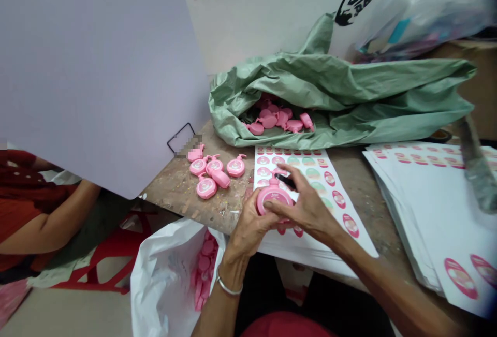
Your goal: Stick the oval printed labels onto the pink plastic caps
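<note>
A round pink toy pump bottle (267, 203) with a pink label on its face is held above the table. My left hand (246, 225) is closed around its lower left side. From the right, my right hand (312, 205) lays its thumb on the label. A slim black tool (285, 180) pokes out under that hand's fingers; its kind is unclear. Beneath both hands lies a sticker sheet (324, 254) with rows of pink and green round stickers. Several labelled pink bottles (236, 166) lie in a loose group left of the sheet.
An open green sack (368, 86) with pink bottles inside lies along the back. Below the table's left edge hangs a white bag (151, 259) of pink pieces. A sheet stack (421, 213) is on the right. Left, a pale panel (97, 68) partly hides another person (42, 218).
</note>
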The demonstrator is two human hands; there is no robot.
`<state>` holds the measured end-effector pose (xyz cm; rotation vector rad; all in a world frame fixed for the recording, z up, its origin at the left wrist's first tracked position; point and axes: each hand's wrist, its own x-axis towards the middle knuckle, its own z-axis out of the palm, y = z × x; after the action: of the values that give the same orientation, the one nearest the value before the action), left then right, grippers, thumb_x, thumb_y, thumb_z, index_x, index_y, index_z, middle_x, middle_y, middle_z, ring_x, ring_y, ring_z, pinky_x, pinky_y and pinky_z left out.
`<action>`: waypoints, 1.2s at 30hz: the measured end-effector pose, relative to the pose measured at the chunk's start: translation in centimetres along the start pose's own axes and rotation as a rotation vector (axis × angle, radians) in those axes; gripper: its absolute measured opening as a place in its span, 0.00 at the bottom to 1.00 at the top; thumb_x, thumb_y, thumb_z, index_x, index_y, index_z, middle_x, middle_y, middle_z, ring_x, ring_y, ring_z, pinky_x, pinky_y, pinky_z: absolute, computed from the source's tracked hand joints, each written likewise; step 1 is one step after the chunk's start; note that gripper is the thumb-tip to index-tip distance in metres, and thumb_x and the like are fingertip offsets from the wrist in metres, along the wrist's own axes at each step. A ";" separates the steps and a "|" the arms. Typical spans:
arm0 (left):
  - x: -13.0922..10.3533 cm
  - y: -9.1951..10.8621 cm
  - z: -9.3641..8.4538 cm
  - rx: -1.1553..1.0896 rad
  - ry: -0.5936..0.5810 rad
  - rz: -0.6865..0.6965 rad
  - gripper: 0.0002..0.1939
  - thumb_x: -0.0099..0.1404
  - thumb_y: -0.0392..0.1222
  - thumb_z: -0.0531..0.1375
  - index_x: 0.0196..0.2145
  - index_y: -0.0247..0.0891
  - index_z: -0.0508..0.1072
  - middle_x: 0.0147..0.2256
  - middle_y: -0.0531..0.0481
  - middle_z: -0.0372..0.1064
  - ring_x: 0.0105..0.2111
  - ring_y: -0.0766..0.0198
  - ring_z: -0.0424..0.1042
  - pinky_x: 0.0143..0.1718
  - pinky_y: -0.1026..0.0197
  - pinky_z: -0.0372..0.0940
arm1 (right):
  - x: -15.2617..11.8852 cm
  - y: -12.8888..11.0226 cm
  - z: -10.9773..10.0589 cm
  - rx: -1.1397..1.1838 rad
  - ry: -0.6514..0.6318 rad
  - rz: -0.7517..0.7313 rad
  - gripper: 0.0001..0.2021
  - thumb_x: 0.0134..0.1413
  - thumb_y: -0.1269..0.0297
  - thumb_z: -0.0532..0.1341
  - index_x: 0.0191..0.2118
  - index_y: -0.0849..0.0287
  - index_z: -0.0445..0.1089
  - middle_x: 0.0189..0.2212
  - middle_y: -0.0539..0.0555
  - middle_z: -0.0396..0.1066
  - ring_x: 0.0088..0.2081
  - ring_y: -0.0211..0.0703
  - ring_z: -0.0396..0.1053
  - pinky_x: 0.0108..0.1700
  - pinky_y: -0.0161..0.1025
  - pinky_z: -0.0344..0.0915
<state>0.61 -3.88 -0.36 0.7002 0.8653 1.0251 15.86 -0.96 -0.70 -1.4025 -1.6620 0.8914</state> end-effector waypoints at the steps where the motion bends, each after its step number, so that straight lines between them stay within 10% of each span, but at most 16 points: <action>1: 0.0 0.0 0.0 0.014 0.002 -0.002 0.26 0.50 0.38 0.70 0.46 0.36 0.68 0.35 0.50 0.71 0.32 0.63 0.74 0.34 0.60 0.72 | 0.1 0.1 0.6 0.033 -0.026 0.029 0.40 0.41 0.46 0.69 0.59 0.56 0.58 0.55 0.62 0.66 0.53 0.53 0.68 0.52 0.50 0.66; 5: 0.3 -0.1 -0.9 0.054 0.075 -0.061 0.24 0.50 0.38 0.70 0.44 0.36 0.68 0.34 0.49 0.72 0.31 0.63 0.74 0.34 0.58 0.72 | 1.5 2.6 1.1 0.030 -0.046 0.086 0.34 0.44 0.46 0.67 0.55 0.57 0.63 0.51 0.60 0.69 0.51 0.50 0.70 0.52 0.48 0.67; 10: 3.4 -0.1 -4.4 0.343 0.373 0.061 0.23 0.55 0.53 0.66 0.41 0.33 0.72 0.33 0.46 0.74 0.29 0.60 0.72 0.33 0.57 0.70 | 9.2 7.3 -4.1 -0.384 0.241 0.204 0.23 0.57 0.49 0.57 0.51 0.62 0.68 0.45 0.61 0.74 0.47 0.47 0.72 0.49 0.42 0.66; 18: 7.7 3.0 -7.8 1.198 0.915 0.821 0.24 0.63 0.54 0.58 0.49 0.35 0.71 0.52 0.35 0.67 0.54 0.46 0.65 0.55 0.45 0.60 | 19.9 11.7 -8.4 -0.730 0.285 0.383 0.13 0.54 0.64 0.59 0.38 0.68 0.75 0.37 0.71 0.75 0.44 0.56 0.72 0.43 0.42 0.62; 27: 7.4 0.6 -3.4 1.007 0.489 0.780 0.10 0.66 0.43 0.57 0.43 0.39 0.73 0.44 0.43 0.72 0.43 0.56 0.72 0.46 0.54 0.67 | 15.1 11.7 -11.7 -0.719 0.331 0.294 0.16 0.57 0.59 0.55 0.44 0.61 0.75 0.44 0.62 0.75 0.47 0.51 0.70 0.47 0.40 0.59; 36: 4.2 -3.2 -0.3 0.972 0.190 0.487 0.09 0.66 0.42 0.56 0.35 0.41 0.75 0.35 0.44 0.74 0.34 0.56 0.72 0.36 0.56 0.66 | 20.8 11.3 -8.1 -0.474 0.468 0.628 0.35 0.44 0.45 0.65 0.49 0.74 0.70 0.45 0.79 0.71 0.50 0.64 0.69 0.45 0.49 0.63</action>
<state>2.78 -1.13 -4.31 1.7139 1.4160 1.0771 26.13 21.55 -4.44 -2.3255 -1.1137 0.4250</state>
